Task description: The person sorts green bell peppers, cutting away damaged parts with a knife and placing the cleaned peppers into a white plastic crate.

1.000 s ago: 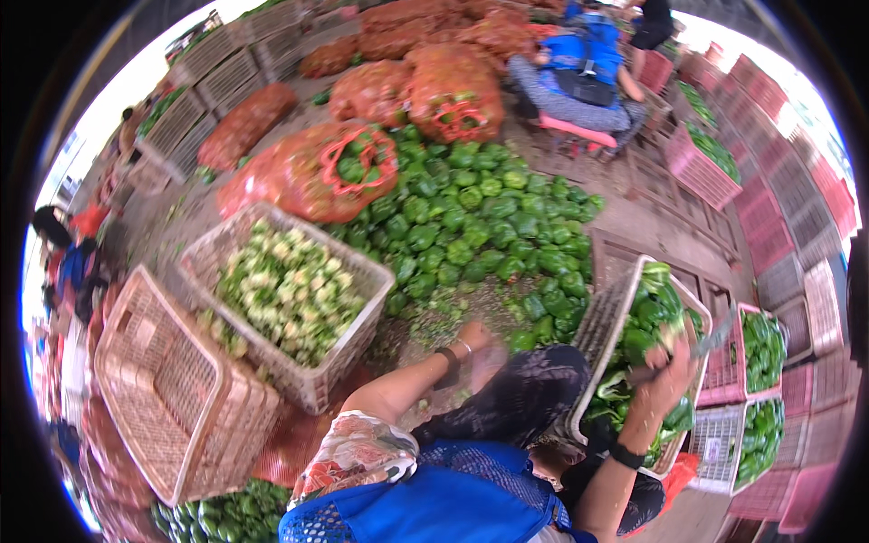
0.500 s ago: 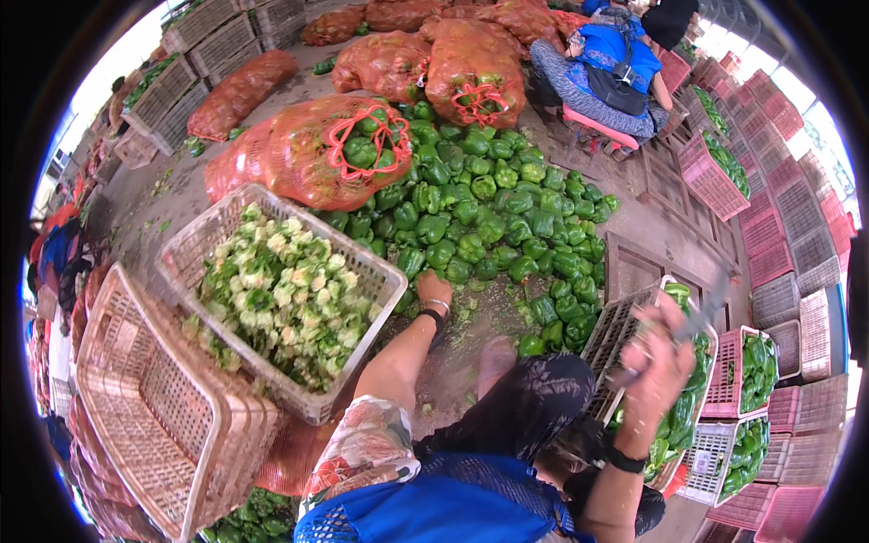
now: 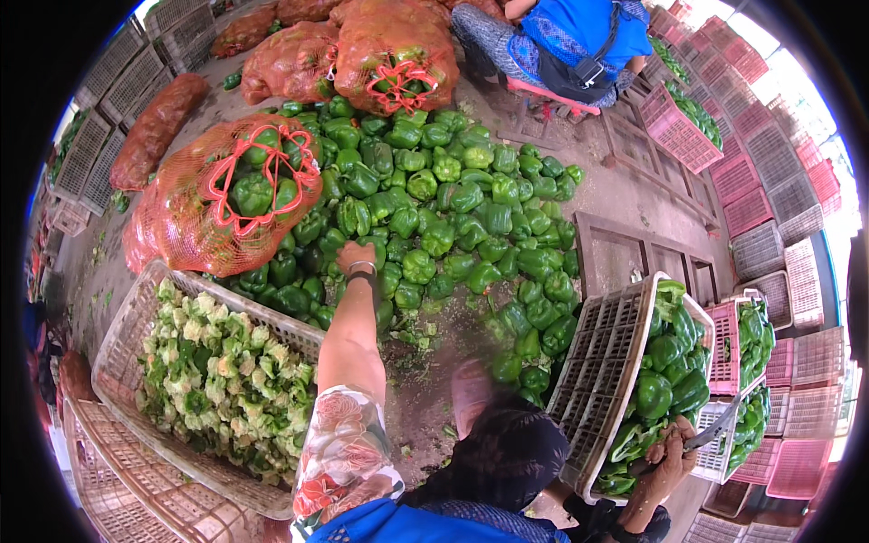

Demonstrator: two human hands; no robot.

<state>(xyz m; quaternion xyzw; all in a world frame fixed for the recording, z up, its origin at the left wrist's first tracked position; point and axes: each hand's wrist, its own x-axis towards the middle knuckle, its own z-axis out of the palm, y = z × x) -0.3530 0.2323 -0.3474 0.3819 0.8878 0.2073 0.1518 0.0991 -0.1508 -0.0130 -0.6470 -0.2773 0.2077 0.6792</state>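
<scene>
A loose heap of green bell peppers [image 3: 439,237] covers the floor ahead. My left hand [image 3: 356,258] reaches into its near part, back of the hand up; the fingertips are hidden among the peppers, so whether they grip one does not show. Low on the right, my right hand [image 3: 668,452] is closed round a knife [image 3: 711,427], whose blade points up and to the right. It is at the near end of a pale crate [image 3: 593,385] filled with green bell peppers. On the left lies a pale crate [image 3: 118,357] full of cut-off pepper cores.
Red mesh sacks of peppers, one open sack [image 3: 172,213] nearest, lie at the far left. A stacked empty crate [image 3: 136,462] sits at lower left. Wooden pallets [image 3: 588,249] and pink crates [image 3: 665,136] line the right. A co-worker in blue [image 3: 575,36] sits at the back.
My left hand has reached farther forward into the heap. My right hand, with the knife, has dropped from in front of the right crate to its near end. The view has shifted.
</scene>
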